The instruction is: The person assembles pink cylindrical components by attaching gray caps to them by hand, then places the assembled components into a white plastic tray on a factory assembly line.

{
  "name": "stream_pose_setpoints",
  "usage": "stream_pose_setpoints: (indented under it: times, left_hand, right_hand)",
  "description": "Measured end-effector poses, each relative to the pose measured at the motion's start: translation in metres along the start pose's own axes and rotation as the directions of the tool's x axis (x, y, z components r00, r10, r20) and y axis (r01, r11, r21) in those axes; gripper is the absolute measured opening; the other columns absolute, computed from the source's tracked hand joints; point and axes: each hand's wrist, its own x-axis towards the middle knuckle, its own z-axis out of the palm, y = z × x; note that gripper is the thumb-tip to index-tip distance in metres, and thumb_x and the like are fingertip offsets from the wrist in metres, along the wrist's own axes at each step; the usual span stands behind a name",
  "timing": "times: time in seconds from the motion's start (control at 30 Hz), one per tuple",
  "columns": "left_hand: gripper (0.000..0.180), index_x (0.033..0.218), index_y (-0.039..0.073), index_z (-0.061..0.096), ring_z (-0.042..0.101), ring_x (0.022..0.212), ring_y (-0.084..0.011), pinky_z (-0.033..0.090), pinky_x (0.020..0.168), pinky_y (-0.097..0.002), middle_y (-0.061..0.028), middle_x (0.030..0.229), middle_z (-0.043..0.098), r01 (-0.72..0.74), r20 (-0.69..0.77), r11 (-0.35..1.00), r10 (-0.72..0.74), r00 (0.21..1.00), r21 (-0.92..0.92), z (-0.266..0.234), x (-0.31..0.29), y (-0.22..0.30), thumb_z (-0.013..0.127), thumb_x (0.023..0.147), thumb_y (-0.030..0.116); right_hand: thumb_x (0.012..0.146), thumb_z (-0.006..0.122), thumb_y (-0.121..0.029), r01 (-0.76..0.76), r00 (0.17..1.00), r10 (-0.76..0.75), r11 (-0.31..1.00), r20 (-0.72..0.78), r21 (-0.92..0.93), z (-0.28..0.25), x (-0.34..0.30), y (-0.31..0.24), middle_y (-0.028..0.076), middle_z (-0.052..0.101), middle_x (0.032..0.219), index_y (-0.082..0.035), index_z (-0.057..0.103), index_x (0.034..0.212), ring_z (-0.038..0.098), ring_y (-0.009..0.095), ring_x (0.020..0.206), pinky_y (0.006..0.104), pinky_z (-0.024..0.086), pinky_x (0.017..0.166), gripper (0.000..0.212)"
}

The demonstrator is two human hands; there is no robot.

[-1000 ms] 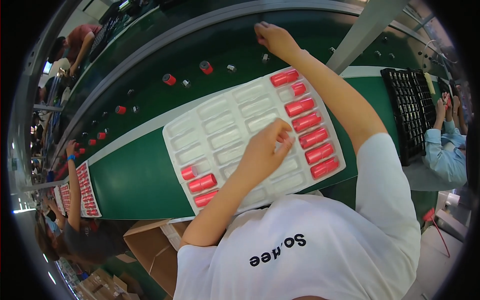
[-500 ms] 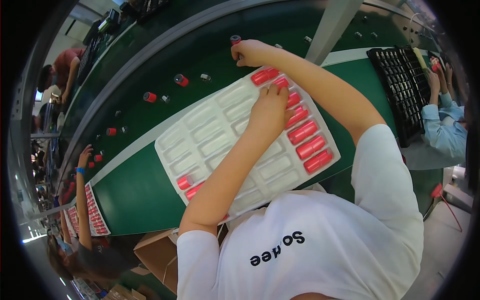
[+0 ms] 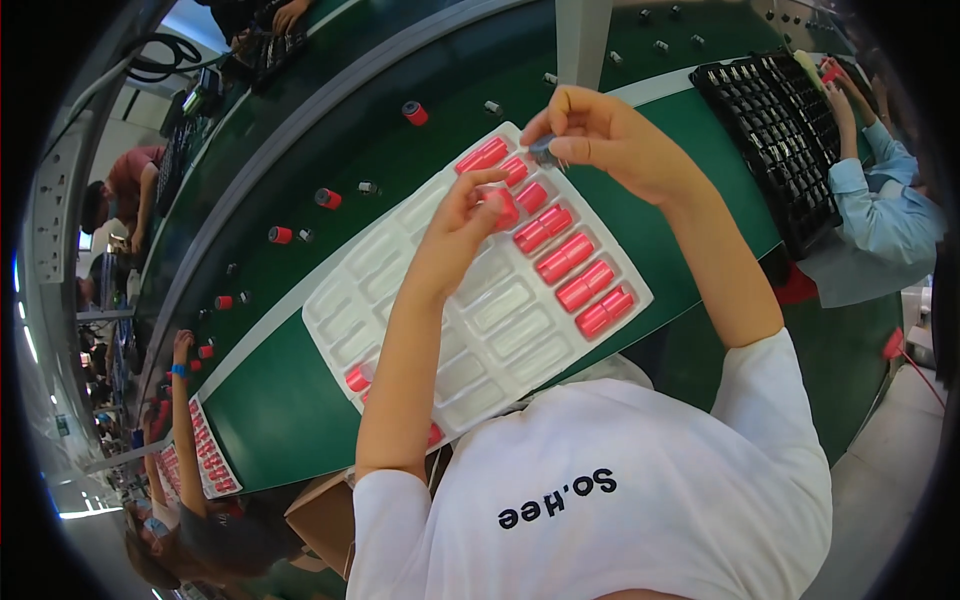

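My left hand (image 3: 455,235) is above the white moulded tray (image 3: 400,285), with thumb and fingers closed on a red cylinder (image 3: 503,210). To its right, my right hand (image 3: 610,140) hovers by the tray's far right corner. Its thumb and fingers pinch a small dark grey part (image 3: 543,152), blurred, its kind unclear. Glossy red cylinders (image 3: 567,258) lie in the pockets along the tray's right side. A few more red pieces (image 3: 360,376) are at its left end, partly behind my left forearm.
Red cylinders with dark ends (image 3: 328,198) and small metallic parts (image 3: 368,187) are spread over the green surface beyond the tray. A grey post (image 3: 583,50) rises behind my right hand. Black racks (image 3: 765,145) stand to the right, beside a co-worker's hands. Another person works at the left.
My right hand has come back from the green surface towards the tray, bringing the dark part. My left hand has lifted from the tray's pockets, with a red cylinder between its fingers.
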Motion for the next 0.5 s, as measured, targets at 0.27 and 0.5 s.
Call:
stream_pose_setpoints:
  times: [0.27, 0.5]
  left_hand:
    - [0.03, 0.114, 0.008, 0.053, 0.057, 0.091, -0.0109, 0.051, 0.085, -0.0247, -0.0046, 0.102, 0.058, 0.015, -0.021, 0.511, -0.065, 0.998, -0.86, 0.011, -0.041, -0.003, 0.054, 0.097, 0.033]
    - [0.029, 0.115, 0.012, 0.047, 0.059, 0.097, -0.0127, 0.052, 0.088, -0.024, -0.0059, 0.106, 0.058, -0.194, -0.198, 0.399, 0.032, 0.98, -0.896, 0.034, -0.05, 0.008, 0.059, 0.094, 0.027]
  right_hand:
    - [0.082, 0.07, -0.006, 0.273, 0.945, -0.237, 0.951, -0.226, 0.143, 0.063, -0.015, 0.013, 0.011, 0.059, 0.105, -0.002, 0.057, 0.099, 0.058, 0.017, 0.098, 0.0292, 0.049, 0.087, 0.022]
    - [0.08, 0.068, 0.006, 0.424, 0.799, -0.442, 0.895, -0.406, -0.14, 0.105, -0.018, 0.027, 0.014, 0.06, 0.112, 0.001, 0.065, 0.095, 0.059, 0.02, 0.102, 0.0292, 0.05, 0.086, 0.017]
